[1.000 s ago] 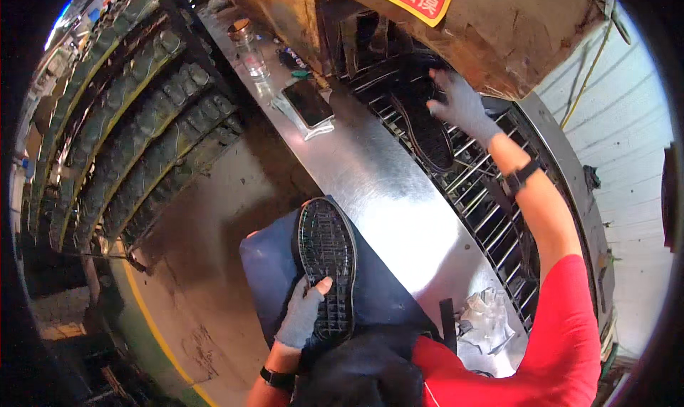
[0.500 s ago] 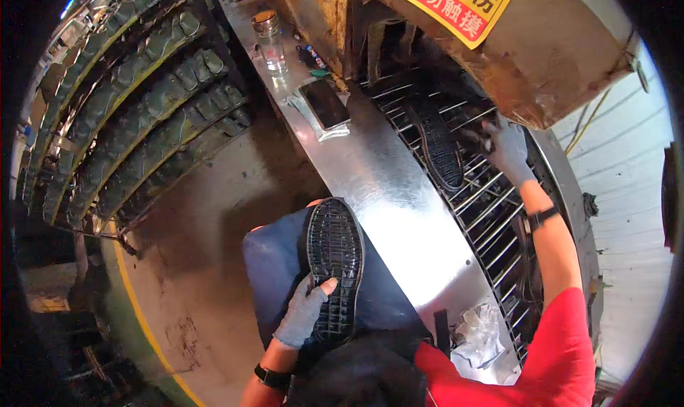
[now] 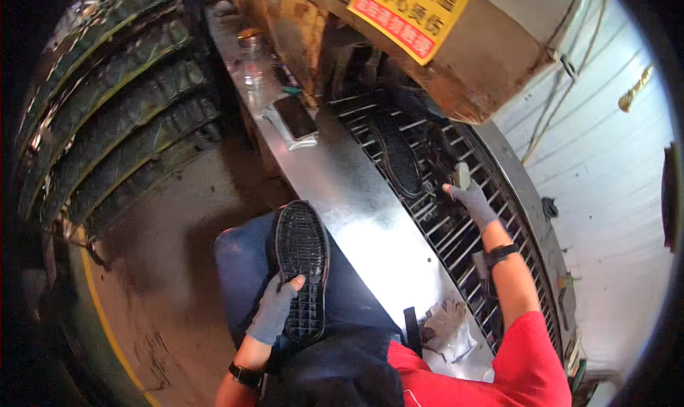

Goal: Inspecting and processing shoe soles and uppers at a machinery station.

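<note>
The rack [image 3: 153,63] stood off to the left, its tiers packed close with dark shoes [image 3: 167,79], presumably to save floor space. The casing [image 3: 509,58], rust-stained and hard-edged, overhung the far end of the grille [image 3: 467,254]; a sign [image 3: 411,15], yellow and red, faced the worker, likely so that anyone reaching under would see it. The grille's thin metal rods left gaps between them. Beside it ran the ledge [image 3: 370,222], smooth steel with a strong glare, handy for small belongings.

The sole [image 3: 303,246] leaned on blue cloth [image 3: 242,257] over the lap, gridded face up, probably so the leg would back it. It was black, long and rounded at the toe, with a raised rim around square cells. The second sole [image 3: 399,161], dark too, lay lengthwise on the rods.

The left hand [image 3: 273,309], in a grey fingerless glove, was closed on the sole's side, thumb pressed on the grid, seemingly to steady it. The right hand [image 3: 474,200] was partly curled above the grille, by a pale piece [image 3: 462,175]; blur hid whether it gripped that.

On the ledge sat crumpled plastic [image 3: 450,336], a clear jar [image 3: 253,65] and a flat black phone [image 3: 294,117].
</note>
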The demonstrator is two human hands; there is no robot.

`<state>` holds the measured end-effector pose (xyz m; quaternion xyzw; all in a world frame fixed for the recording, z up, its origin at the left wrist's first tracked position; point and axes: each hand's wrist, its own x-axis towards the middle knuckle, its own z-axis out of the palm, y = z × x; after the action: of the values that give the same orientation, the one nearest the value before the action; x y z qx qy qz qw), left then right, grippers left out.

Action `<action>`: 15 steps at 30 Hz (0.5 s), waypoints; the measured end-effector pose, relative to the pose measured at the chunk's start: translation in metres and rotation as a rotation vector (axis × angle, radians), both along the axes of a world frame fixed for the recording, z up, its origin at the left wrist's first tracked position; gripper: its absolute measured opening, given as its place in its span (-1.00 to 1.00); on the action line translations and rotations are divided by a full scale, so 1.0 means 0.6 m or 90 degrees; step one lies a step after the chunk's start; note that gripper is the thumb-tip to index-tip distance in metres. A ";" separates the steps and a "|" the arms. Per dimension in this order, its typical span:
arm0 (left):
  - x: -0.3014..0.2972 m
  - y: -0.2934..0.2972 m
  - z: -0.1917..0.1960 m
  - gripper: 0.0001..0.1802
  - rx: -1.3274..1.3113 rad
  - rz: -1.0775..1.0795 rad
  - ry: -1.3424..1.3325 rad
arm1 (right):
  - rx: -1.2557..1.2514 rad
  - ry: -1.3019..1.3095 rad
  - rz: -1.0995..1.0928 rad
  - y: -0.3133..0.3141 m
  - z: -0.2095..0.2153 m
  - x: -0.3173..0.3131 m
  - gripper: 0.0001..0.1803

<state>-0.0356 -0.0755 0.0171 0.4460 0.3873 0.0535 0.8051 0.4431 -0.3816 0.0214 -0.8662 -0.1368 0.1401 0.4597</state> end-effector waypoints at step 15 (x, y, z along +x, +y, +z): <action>0.019 0.038 0.081 -0.47 0.332 0.071 -0.276 | 0.376 0.379 -0.133 -0.134 -0.019 -0.254 -0.53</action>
<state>-0.0239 -0.0524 0.0655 0.5933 0.2041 0.2884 0.7233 0.2909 -0.4617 0.0098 -0.6282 0.0562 0.2912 0.7193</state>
